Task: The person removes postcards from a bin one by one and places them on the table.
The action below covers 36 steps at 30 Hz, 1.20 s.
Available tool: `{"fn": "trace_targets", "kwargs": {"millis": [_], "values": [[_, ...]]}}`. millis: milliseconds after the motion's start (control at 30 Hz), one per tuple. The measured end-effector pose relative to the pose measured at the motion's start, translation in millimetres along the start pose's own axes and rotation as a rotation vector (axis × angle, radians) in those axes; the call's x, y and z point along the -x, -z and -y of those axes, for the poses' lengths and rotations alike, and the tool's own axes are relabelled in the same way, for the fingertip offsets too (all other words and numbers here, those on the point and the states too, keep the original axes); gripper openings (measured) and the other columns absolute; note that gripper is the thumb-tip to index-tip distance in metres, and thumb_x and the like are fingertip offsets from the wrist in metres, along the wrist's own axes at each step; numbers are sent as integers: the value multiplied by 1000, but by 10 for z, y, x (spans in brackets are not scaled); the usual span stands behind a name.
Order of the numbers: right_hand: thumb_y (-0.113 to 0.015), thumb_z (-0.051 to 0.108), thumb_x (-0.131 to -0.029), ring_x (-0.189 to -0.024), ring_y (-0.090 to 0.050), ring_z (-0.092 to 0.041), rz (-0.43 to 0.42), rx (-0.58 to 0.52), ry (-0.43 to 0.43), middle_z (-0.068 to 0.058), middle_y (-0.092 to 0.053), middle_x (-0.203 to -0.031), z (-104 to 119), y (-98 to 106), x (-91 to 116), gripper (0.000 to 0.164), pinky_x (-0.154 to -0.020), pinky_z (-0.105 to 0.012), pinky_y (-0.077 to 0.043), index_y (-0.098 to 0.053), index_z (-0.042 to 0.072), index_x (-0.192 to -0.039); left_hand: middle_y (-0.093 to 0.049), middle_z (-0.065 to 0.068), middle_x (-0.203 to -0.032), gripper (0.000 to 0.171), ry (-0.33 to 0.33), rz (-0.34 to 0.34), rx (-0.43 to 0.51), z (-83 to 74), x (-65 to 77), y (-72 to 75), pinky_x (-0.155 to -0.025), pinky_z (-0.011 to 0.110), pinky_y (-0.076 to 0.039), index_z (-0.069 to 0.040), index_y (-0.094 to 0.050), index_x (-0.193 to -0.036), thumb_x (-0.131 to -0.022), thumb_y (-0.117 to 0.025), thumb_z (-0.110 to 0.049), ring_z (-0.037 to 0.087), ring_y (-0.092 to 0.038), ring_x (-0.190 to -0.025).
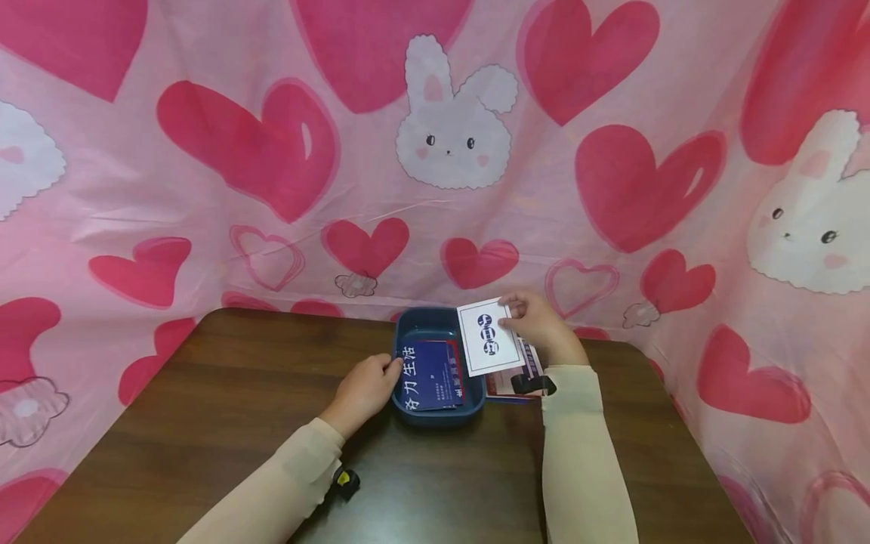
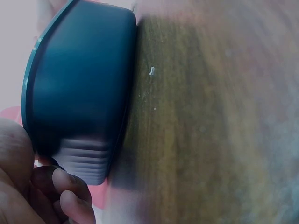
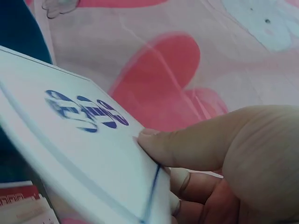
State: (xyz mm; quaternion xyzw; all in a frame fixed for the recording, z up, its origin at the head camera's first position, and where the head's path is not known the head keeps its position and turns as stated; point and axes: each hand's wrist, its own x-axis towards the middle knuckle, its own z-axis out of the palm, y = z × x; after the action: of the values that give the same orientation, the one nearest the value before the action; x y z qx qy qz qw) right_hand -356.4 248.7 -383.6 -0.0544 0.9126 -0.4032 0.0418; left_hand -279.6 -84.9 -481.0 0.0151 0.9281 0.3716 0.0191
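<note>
A dark blue plastic box point(image 1: 435, 418) sits on the table, with blue cards point(image 1: 428, 378) bearing white lettering inside it. My left hand point(image 1: 363, 389) holds the box by its left side; the left wrist view has the thumb at the rim and the other fingers curled against the ribbed wall point(image 2: 84, 158). Between thumb and fingers, my right hand point(image 1: 544, 325) pinches a white card point(image 1: 499, 357) with a thin dark border and a blue printed design. This card is tilted and overlaps the box's right rim in the head view.
More printed cards point(image 1: 504, 384) lie beside the box on the right, partly hidden by the white card and my right wrist. The brown wooden table point(image 1: 224, 423) extends to a pink curtain point(image 1: 381, 196) with hearts and rabbits behind it.
</note>
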Motion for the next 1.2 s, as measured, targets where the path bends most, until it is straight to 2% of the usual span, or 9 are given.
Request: {"fn": "trace_targets", "kwargs": {"millis": [167,367,633,800,1000,1200], "values": [[-74,10,-107,-113,-65,-35,-25,-2,-37,-25,-69,-130,-133,95,-3,45,-88,-34,-57,-66,4,-151,-64,5,-84,36,-5,3,0,4,1,9,-72,39,-46,-13,-76,-106,-119,-55,-41,24,-62,-82],[-71,3,-105,-114,-63,-33,-59,-5,-114,-25,-66,-128,-463,179,-16,45,-89,-34,-57,-64,-2,-149,-65,5,-85,36,2,18,18,2,1,10,-73,38,-48,-13,-77,-111,-119,-55,-41,23,-63,-83],[-71,6,-105,-124,-55,-39,-38,18,-219,-25,-59,-136,-783,243,-1,45,-105,-52,-51,-65,1,-149,-64,5,-84,36,6,14,12,6,-5,8,-72,38,-47,-13,-76,-108,-119,-55,-41,23,-62,-82],[-72,6,-105,-130,-55,-41,-23,15,-231,-29,-59,-146,-901,240,-4,46,-115,-59,-49,-65,0,-150,-63,5,-83,37,4,6,8,1,-1,9,-71,38,-46,-13,-75,-104,-119,-56,-41,24,-62,-81],[-75,7,-103,-124,-60,-40,-1,41,-263,-30,-61,-146,-1040,191,-50,46,-112,-57,-52,-66,0,-148,-64,5,-83,37,5,5,7,-4,-1,10,-72,38,-46,-13,-75,-105,-119,-55,-41,24,-62,-81],[-79,8,-99,-121,-65,-41,-18,110,-289,-31,-66,-145,-1120,126,-74,45,-109,-57,-55,-70,-1,-142,-66,5,-84,37,1,8,6,-3,-6,0,-73,39,-48,-13,-77,-109,-119,-55,-42,24,-63,-83]]}}
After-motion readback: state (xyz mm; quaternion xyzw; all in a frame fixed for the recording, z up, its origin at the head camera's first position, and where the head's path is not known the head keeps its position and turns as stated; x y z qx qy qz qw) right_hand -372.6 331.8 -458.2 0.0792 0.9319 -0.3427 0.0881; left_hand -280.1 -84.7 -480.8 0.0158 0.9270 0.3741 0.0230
